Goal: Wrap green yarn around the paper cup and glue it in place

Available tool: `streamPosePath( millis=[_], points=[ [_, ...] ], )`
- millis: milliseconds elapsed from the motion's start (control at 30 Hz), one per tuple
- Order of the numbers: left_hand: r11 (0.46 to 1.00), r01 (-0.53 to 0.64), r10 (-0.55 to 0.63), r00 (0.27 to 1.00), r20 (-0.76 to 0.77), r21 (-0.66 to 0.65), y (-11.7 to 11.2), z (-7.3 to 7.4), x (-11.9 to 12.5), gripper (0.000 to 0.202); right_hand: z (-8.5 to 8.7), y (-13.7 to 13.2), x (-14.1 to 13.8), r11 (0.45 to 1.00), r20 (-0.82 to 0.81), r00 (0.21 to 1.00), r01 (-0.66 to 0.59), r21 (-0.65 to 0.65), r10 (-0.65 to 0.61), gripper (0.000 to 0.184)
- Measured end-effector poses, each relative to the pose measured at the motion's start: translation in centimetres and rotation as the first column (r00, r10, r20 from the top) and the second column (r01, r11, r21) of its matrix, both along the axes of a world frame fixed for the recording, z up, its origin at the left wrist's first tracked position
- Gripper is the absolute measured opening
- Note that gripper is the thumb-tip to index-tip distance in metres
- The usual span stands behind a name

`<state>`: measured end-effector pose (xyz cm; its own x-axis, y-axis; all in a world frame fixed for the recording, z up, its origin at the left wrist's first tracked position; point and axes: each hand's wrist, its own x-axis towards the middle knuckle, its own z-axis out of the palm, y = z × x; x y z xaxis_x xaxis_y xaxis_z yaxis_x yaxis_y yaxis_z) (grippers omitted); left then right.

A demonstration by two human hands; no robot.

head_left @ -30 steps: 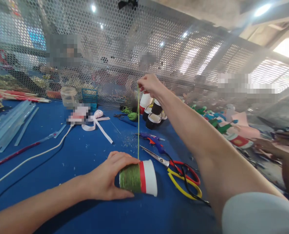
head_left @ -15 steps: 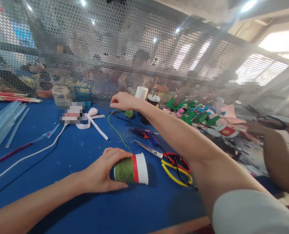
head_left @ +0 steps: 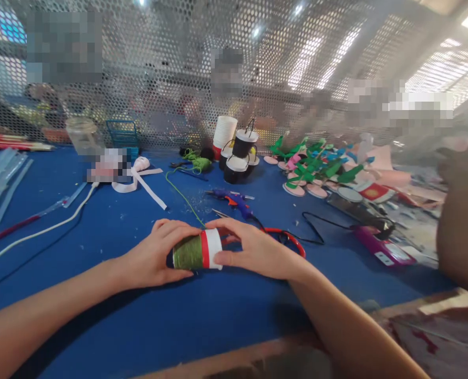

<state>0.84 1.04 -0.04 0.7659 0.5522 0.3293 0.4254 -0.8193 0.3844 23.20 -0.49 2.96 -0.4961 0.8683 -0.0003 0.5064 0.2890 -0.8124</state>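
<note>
A paper cup [head_left: 189,252] lies on its side just above the blue tabletop, its lower part wrapped in green yarn, with a red band and a white rim section. My left hand [head_left: 165,251] is closed around the yarn-wrapped end. Around the white rim end, my right hand [head_left: 253,247] grips with thumb and fingers. A green strand [head_left: 184,199] runs from the cup back to a tangled ball of green yarn [head_left: 199,162]. Behind my right hand lie scissors [head_left: 285,234] with a red handle, mostly covered, and a blue glue gun [head_left: 234,202].
White ribbon [head_left: 149,184] and a white cable [head_left: 56,226] lie at left. Stacked paper cups [head_left: 225,131] and small black pots [head_left: 236,167] stand by the perforated screen. Green paper pieces [head_left: 316,168] and a purple power strip [head_left: 384,247] are at right, near another person's arm [head_left: 462,210].
My right hand has come back from near the green yarn ball to the cup and grips its white end. The left hand stays on the cup. The view has shifted.
</note>
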Motion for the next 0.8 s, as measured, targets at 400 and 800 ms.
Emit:
streamPosePath(
  millis=[400,800],
  points=[
    [0.997,0.072,-0.068,0.993,-0.093,0.042,0.2,0.5,-0.1,0.065,-1.1,0.0,-0.5,0.999,-0.001,0.999,0.040,-0.020,-0.040,0.038],
    [0.991,0.097,-0.088,0.991,-0.097,0.091,0.2,0.7,0.0,0.055,-1.3,0.0,-0.4,0.997,-0.021,0.999,0.031,-0.074,-0.033,0.037]
  ],
)
